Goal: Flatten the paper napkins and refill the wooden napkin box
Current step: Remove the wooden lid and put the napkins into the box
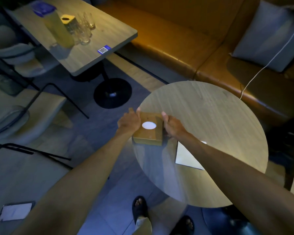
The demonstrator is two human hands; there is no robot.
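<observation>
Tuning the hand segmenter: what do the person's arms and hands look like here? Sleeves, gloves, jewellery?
No sleeves: both arms are bare to the frame edge. The left hand and right hand are ungloved, with no watch or bracelet at either wrist. The light is dim, so small rings can't be ruled out.

A blue-bordered sticker [103, 49] bearing a QR-style code lies at the near corner of the rectangular worktop [112, 31]; its small print is too blurred to read; no other words, brands or numbers are legible.
</observation>
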